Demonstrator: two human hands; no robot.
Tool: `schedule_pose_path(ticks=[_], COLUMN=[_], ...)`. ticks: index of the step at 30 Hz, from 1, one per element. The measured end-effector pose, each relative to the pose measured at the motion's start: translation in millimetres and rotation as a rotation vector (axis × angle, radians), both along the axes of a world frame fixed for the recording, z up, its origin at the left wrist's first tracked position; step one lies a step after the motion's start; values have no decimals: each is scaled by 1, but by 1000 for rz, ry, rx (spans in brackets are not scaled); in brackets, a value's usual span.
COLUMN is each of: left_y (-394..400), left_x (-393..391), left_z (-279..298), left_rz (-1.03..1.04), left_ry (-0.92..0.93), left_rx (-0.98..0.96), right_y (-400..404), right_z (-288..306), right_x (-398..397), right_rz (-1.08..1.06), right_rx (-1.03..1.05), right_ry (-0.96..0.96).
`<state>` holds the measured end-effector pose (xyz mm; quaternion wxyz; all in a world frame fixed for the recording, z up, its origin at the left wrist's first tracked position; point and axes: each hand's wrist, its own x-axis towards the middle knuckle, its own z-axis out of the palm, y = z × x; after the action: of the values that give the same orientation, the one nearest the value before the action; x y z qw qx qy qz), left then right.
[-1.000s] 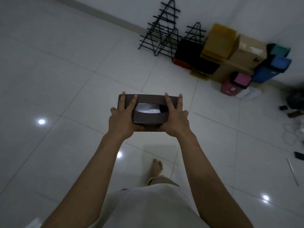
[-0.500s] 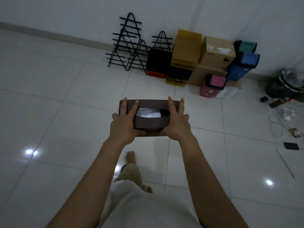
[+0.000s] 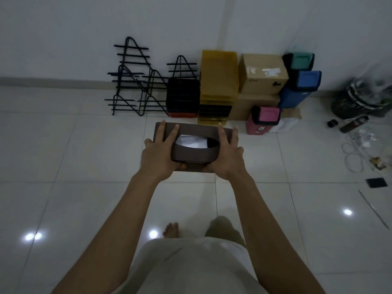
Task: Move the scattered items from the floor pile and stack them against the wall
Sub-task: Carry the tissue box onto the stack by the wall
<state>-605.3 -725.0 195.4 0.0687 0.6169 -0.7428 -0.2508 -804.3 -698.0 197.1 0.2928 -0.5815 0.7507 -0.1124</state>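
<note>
Head view: brown tissue box (image 3: 194, 145) carried at arm's length over the tiled floor (image 3: 74, 155), white tissue showing through the oval slot on top. Left hand (image 3: 158, 154) clamped on the left end, fingers straight along the top face, thumb tucked underneath; right hand (image 3: 228, 155) mirrored on the right end. Ahead, well apart from the box, stacked against the wall (image 3: 84, 39): black wire racks (image 3: 135, 81), yellow bins (image 3: 218, 75), cardboard box (image 3: 263, 74), blue bin (image 3: 301, 88), pink bin (image 3: 264, 119). Loose clutter at the right edge, too dim to name. Probably light and stiff-walled, though crushable near the slot; best held by the two short ends, as now, away from the opening.
</note>
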Motion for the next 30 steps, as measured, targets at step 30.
schedule_pose_path(ticks=[30], left_y=[-390], left_x=[-310], left_z=[-59], left_rz=[115], left_ry=[-17], left_rx=[142], right_y=[-417], right_z=[-55], right_x=[-311], right_rz=[124], right_rx=[133], right_ry=[22])
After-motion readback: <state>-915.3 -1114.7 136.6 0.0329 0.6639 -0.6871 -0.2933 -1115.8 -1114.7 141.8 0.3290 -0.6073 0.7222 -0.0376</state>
